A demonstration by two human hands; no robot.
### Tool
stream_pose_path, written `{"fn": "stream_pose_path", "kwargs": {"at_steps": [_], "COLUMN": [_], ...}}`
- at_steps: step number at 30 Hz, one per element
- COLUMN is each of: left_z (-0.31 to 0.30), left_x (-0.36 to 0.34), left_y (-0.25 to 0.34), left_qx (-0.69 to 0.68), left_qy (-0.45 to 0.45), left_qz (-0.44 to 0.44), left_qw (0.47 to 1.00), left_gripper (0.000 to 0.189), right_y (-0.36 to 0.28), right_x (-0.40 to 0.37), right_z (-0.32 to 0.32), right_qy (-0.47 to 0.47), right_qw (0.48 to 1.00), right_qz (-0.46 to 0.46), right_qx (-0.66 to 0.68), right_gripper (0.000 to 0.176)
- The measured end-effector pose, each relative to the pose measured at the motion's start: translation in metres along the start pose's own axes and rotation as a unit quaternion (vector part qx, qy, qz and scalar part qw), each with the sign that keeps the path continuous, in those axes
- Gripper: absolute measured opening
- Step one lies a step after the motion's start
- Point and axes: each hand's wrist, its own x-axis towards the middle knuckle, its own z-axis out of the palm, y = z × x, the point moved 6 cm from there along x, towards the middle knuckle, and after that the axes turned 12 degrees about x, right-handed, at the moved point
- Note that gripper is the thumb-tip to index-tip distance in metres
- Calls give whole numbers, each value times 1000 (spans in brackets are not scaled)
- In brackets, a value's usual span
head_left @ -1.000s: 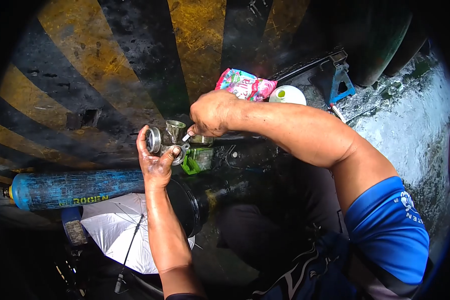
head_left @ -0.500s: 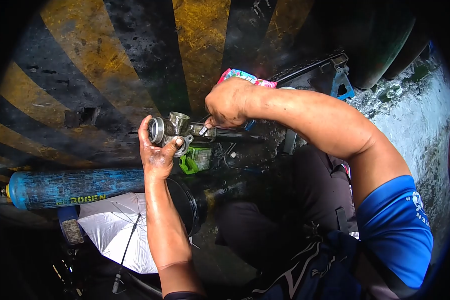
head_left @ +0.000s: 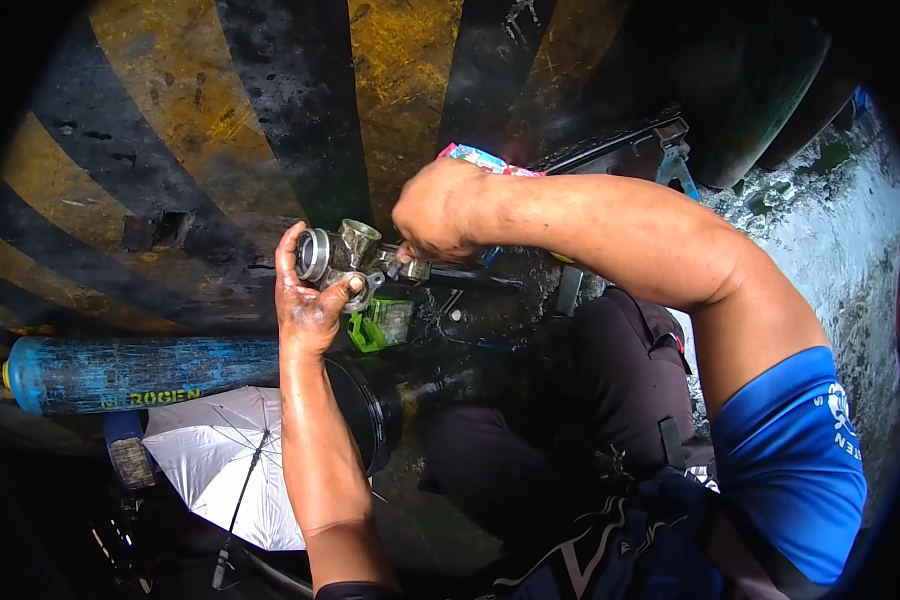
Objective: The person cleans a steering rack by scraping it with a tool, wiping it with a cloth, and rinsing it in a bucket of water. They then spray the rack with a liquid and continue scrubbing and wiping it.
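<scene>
My left hand [head_left: 308, 300] grips a grimy metal housing [head_left: 355, 250] from its left side, thumb pressed over the lower lug and fingers around the ringed opening. A short, wide neck stands on top of the housing, and a narrower arm reaches to the right. At that arm, my right hand [head_left: 438, 212] is closed with its fingertips pinched round a small metallic piece [head_left: 394, 268], mostly hidden by the fingers. Just below the housing, a green plastic case [head_left: 382, 324] with a clear part lies on the dark floor.
A blue gas cylinder [head_left: 150, 372] lies at the left, with an open silver umbrella [head_left: 220, 455] below it. Behind my right hand shows a colourful packet [head_left: 480, 158]. A blue metal stand [head_left: 676, 172] is at upper right. Black and yellow stripes [head_left: 400, 90] cover the surface ahead.
My right hand has shifted slightly left, closer to the housing, and its fingers now cover more of the small metallic piece. My left hand keeps the same hold.
</scene>
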Motion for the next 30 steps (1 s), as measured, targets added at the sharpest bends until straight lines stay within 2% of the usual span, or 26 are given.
{"fn": "stream_pose_path", "kwargs": {"at_steps": [3, 6, 8, 10, 11, 12, 14, 15, 16, 18, 19, 20, 21, 22, 23, 24, 26, 27, 28, 30], "left_z": [6, -5, -12, -15, -13, -12, -21, -27, -30, -31, -30, -29, -28, -30, -33, -37, -33, -30, -27, -25], "left_x": [4, 4, 5, 4, 2, -1, 0, -3, -8, -8, -8, -11, -13, -13, -12, -21, -16, -18, -19, -19], "left_y": [0, -13, -22, -26, -24, -25, -28, -39, -41, -47, -46, -44, -43, -42, -42, -44, -46, -43, -38, -32], "left_qx": [-110, -34, -56, -43, -60, -55, 4, -11, -10, -41, -58, -30, -20, -11, -14, -14, -14, -47, -78, -40], "left_qy": [-9, 17, 36, 38, 32, 25, 45, 57, 54, 66, 65, 72, 70, 69, 77, 82, 73, 61, 49, 27], "left_qz": [-57, -38, -54, -67, -65, -70, -70, -84, -85, -56, -59, -81, -86, -86, -80, -89, -90, -77, -62, -63], "left_qw": [992, 999, 996, 996, 996, 996, 997, 995, 995, 995, 994, 994, 994, 994, 994, 993, 993, 994, 994, 997], "left_gripper": [86, 85, 83, 83, 82, 82, 83, 85, 85, 88, 90, 91, 90, 90, 90, 88, 87, 87, 87, 90], "right_y": [9, 51, 50, 52, 44, 40, 55, 71, 73, 54, 28, 20, 41, 59, 58, 69, 48, 29, 15, 19], "right_x": [10, -7, -16, -10, 0, 4, 4, 0, -9, 0, -8, 4, 26, 43, 11, 8, -5, -9, -6, 5], "right_z": [6, 57, 69, 75, 75, 88, 121, 136, 135, 116, 85, 88, 123, 158, 131, 140, 108, 83, 69, 65], "right_qy": [37, 118, 131, 196, 226, 215, 209, 189, 184, 292, 284, 283, 205, 125, 235, 221, 280, 267, 244, 138], "right_qw": [998, 972, 972, 938, 906, 899, 916, 932, 904, 909, 904, 891, 847, 781, 916, 907, 919, 924, 936, 960], "right_qz": [21, 38, 10, 48, -5, 35, 23, 86, 64, -7, -10, -4, 15, 30, 44, 67, 6, -25, -43, -30], "right_qx": [47, 199, 192, 283, 359, 379, 342, 297, 381, 297, 320, 355, 491, 611, 322, 353, 278, 272, 251, 243], "right_gripper": [41, 48, 49, 50, 49, 50, 50, 50, 50, 47, 45, 44, 45, 47, 48, 47, 47, 46, 44, 43]}}
